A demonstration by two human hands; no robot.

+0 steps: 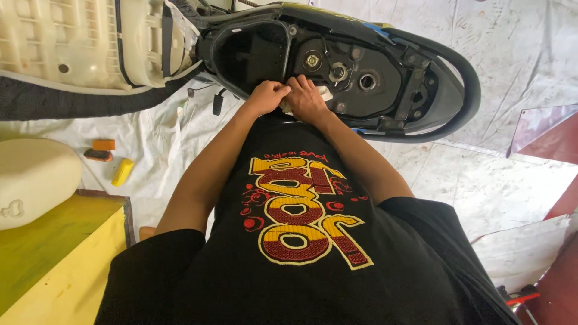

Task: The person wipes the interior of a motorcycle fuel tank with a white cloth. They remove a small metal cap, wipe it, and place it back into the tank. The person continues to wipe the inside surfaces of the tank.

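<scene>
Both hands work at the near rim of the open scooter body (373,72). The left hand (265,97) is curled into a fist; the right hand (306,99) lies flat, fingers pressed together on a white cloth (325,92) — just beside the storage well (253,54). The raised seat (78,42) lies left of the scooter body.

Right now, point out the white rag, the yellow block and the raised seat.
white rag (326,91), head view, corner showing past the right hand.
yellow block (122,172), head view, its middle.
raised seat (72,42), head view, cream underside.

hands (288,96) on scooter frame (361,72) – seat (78,42) left
</scene>
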